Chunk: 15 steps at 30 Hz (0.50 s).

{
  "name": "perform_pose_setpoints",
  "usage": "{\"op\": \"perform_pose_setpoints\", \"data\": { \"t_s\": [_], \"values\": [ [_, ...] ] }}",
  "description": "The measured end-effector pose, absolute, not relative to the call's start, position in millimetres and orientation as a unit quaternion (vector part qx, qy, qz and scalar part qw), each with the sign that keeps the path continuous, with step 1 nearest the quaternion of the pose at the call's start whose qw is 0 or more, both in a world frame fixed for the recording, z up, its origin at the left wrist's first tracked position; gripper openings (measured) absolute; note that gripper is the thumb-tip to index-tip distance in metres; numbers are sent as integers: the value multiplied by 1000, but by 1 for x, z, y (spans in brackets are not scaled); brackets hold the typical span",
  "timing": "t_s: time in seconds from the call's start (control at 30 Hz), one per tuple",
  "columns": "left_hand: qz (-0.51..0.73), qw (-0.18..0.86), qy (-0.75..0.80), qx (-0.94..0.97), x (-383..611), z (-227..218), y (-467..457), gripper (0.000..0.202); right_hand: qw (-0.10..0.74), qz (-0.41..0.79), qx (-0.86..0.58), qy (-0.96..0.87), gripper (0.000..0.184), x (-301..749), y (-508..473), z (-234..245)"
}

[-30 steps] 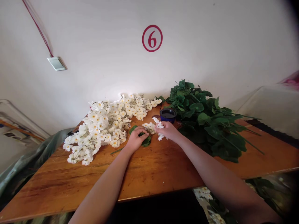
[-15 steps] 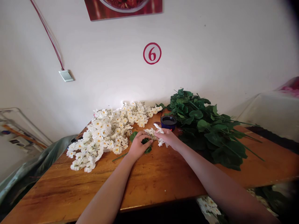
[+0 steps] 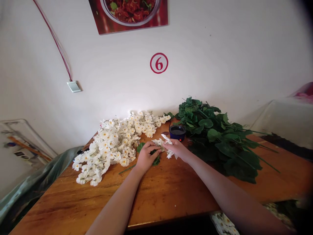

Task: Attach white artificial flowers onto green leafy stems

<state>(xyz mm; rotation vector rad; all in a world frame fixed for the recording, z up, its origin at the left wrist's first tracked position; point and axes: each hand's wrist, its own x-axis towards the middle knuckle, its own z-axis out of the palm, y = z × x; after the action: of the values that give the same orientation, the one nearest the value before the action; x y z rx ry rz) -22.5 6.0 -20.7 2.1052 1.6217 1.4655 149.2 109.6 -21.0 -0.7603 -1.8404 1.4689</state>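
Between my fingers is a small artificial flower spray point(image 3: 168, 139) with white petals, pinched by my right hand point(image 3: 179, 149). My left hand point(image 3: 146, 158) is closed around a green leaf stem point(image 3: 127, 169), whose leaves point(image 3: 140, 147) show on both sides of the fingers. The fingertips of the two hands nearly meet where flowers and leaves come together; whether the parts are joined there is hidden. Just behind my right hand stands a small dark blue pot point(image 3: 177, 133) with a lit red light on its front.
A heap of white artificial flowers point(image 3: 107, 147) spreads over the left of the wooden table point(image 3: 156, 199). Green leaf stems point(image 3: 220, 137) are piled on the right, some poking past the pile. The wall stands behind; more white flowers point(image 3: 223, 223) lie below the front edge.
The view has tilted up slightly, so the scene sits lower. My left fingers have moved slightly closer to the flower spray; both hands keep their hold.
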Motion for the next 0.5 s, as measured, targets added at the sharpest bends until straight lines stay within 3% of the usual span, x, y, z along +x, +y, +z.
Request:
{"op": "perform_pose_setpoints", "data": {
  "t_s": [0.5],
  "values": [
    [531,106,553,634,-27,-19,8,15,375,577,-303,-659,28,149,113,-16]
  ]
}}
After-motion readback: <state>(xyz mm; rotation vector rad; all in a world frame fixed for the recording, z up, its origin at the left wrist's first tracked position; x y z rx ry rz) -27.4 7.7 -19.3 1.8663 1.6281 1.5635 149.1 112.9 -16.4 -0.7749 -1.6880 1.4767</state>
